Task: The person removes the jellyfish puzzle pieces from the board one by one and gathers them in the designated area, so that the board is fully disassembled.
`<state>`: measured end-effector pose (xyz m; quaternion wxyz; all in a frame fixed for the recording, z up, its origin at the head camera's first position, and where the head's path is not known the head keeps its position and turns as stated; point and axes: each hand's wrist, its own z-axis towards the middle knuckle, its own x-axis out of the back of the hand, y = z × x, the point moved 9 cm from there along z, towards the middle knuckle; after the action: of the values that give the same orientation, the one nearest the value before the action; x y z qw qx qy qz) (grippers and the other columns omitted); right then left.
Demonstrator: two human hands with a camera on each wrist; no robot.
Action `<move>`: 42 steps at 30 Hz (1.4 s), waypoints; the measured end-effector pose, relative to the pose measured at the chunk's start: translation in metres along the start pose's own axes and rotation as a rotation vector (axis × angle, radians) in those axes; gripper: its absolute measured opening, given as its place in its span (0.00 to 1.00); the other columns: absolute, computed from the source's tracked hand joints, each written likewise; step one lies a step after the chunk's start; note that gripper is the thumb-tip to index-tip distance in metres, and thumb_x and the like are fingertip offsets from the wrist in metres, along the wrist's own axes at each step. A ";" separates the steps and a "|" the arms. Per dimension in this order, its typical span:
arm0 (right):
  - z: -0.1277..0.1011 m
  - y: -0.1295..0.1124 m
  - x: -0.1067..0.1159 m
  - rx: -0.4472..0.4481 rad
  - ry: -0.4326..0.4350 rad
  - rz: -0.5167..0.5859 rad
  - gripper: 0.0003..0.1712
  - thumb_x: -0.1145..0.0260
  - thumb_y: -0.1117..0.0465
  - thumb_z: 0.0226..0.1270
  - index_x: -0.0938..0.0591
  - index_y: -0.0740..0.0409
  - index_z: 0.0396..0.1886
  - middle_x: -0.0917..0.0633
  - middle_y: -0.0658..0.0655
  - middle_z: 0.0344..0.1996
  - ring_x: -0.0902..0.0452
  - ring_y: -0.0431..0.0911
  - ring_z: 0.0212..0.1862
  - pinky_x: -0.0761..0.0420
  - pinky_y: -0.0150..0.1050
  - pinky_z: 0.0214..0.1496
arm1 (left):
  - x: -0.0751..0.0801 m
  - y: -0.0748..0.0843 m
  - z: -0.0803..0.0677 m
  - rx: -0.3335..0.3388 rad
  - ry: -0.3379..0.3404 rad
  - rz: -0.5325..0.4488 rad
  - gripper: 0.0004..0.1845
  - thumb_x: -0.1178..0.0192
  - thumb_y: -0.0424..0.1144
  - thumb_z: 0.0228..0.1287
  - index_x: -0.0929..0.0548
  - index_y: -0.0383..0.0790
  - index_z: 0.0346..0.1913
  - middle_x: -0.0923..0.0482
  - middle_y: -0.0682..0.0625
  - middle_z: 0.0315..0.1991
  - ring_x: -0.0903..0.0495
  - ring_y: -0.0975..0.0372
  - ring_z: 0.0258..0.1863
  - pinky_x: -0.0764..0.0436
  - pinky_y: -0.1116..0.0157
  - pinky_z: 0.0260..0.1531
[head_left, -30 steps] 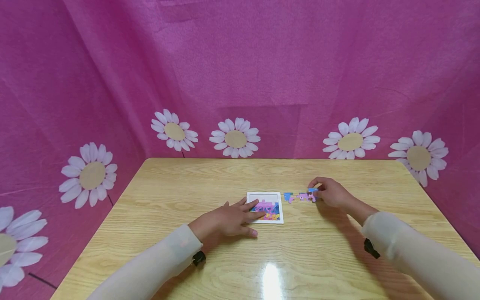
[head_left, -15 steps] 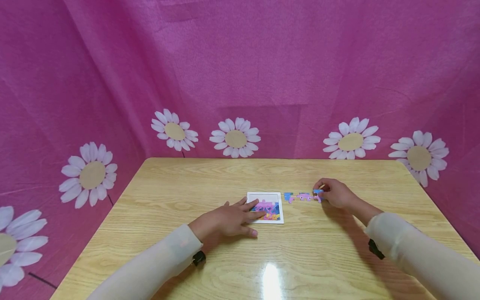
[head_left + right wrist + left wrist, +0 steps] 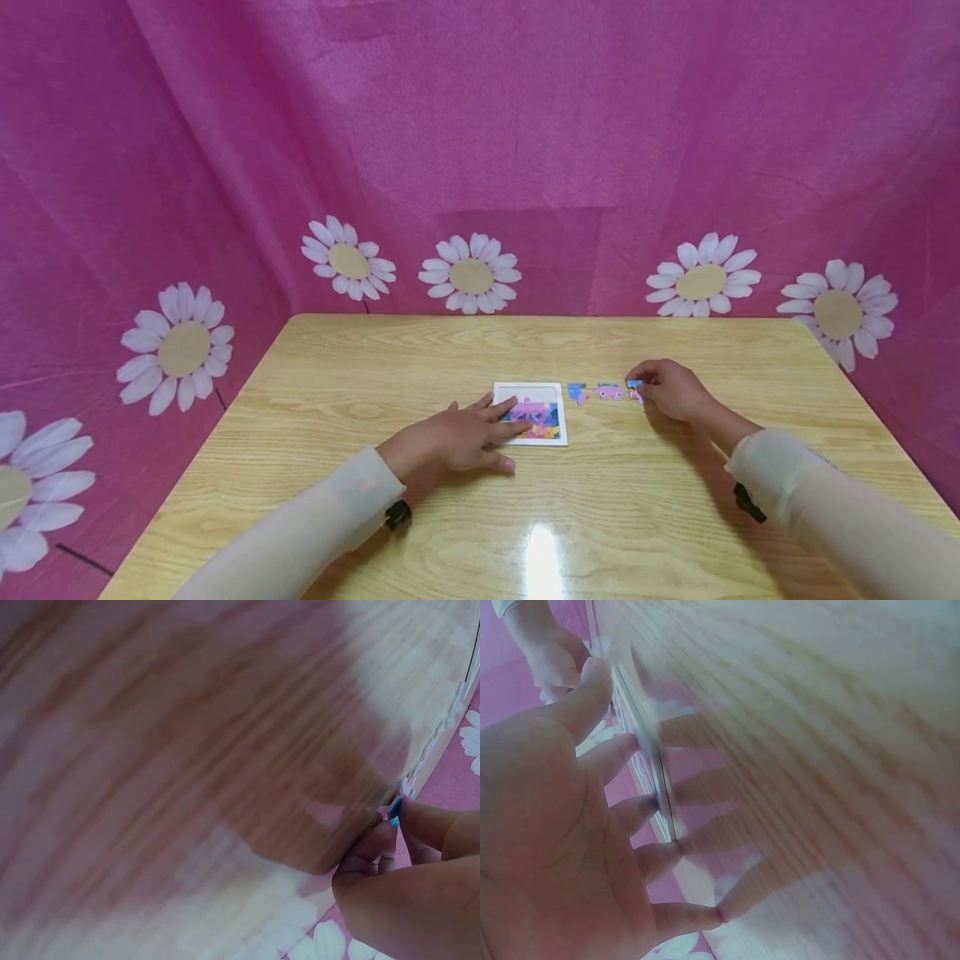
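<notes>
Right hand: the right hand [image 3: 672, 390] sits right of centre on the pale wood-grain bench [image 3: 420, 350], its fingers [image 3: 365, 855] curled and pinching a small blue jigsaw piece [image 3: 635, 386] — the right-wrist view shows a blue edge caught between the fingertips.
Change: against the two earlier head views, this hand has drawn the blue piece a little to the right, away from the small pink jigsaw piece [image 3: 609, 392] it sat against a second ago; a gap now shows between the two.
Loose pieces: the pink piece lies flat on the bench, and a small blue-and-pink jigsaw piece [image 3: 577, 392] lies left of it, just beside the board; neither has shifted.
Left hand: the left hand [image 3: 453, 437] lies flat with fingers spread and straight, fingertips resting on the near-left part of the square white-framed puzzle board with a pink-and-blue picture [image 3: 529, 413] — same pose as in both earlier views. The left-wrist view shows the fingertips against the board's thin edge.
Meaning: as I judge it, the blue piece is being separated from the row and set apart, while the left hand pins the board in place.
Surroundings: a magenta cloth backdrop with white paper daisies [image 3: 471, 275] stands behind the bench.
</notes>
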<state>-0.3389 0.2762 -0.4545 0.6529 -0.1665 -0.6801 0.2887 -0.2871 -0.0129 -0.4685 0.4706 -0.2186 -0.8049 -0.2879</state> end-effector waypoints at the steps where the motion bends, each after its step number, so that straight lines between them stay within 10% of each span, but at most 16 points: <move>1: 0.000 0.001 0.000 -0.009 0.004 0.006 0.06 0.35 0.71 0.72 0.14 0.65 0.44 0.14 0.64 0.41 0.22 0.56 0.45 0.23 0.54 0.51 | 0.000 0.000 0.000 0.000 0.000 0.002 0.39 0.47 0.70 0.70 0.46 0.74 0.81 0.61 0.60 0.85 0.62 0.51 0.84 0.51 0.33 0.74; 31: -0.005 0.008 -0.001 -0.050 0.021 0.046 0.07 0.36 0.70 0.73 0.16 0.66 0.46 0.14 0.66 0.45 0.20 0.61 0.50 0.22 0.59 0.56 | 0.003 0.002 -0.002 -0.014 0.018 0.001 0.40 0.46 0.70 0.69 0.45 0.73 0.81 0.60 0.59 0.85 0.61 0.50 0.84 0.50 0.32 0.73; 42: -0.003 0.010 -0.001 -0.116 -0.008 0.125 0.09 0.37 0.70 0.74 0.17 0.67 0.51 0.16 0.66 0.47 0.22 0.57 0.48 0.20 0.47 0.49 | 0.003 0.002 -0.003 -0.009 0.016 -0.006 0.40 0.46 0.70 0.70 0.46 0.73 0.81 0.62 0.59 0.85 0.62 0.51 0.84 0.50 0.32 0.73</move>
<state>-0.3369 0.2837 -0.4613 0.6200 -0.2451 -0.6867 0.2897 -0.2856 -0.0132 -0.4644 0.4750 -0.2164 -0.8004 -0.2947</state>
